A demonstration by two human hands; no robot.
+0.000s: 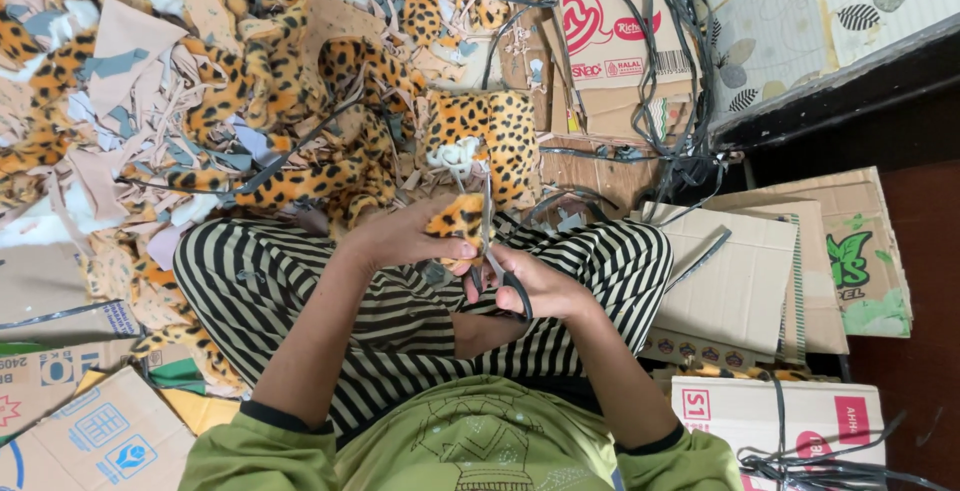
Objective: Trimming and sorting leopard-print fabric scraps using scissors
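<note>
Floor strewn with leopard-print fabric scraps [250,81] and flattened cartons [770,271]. I see, over my striped lap, my left hand [400,236] pinching one leopard-print piece [458,221]; my right hand [540,286] grips one pair of scissors [492,241].

- The person sat cross-legged, both forearms bare and reaching forward over the lap, green sleeves pushed up near the elbows.
- The left hand [405,236] curled inward, thumb lying flat toward the right, fingers closed in a pinch.
- The right hand [535,286] sat just beside it, slightly lower, fingers bent and closed in a grip, knuckles turned up.
- Both wrists angled toward each other, hands nearly touching.
</note>
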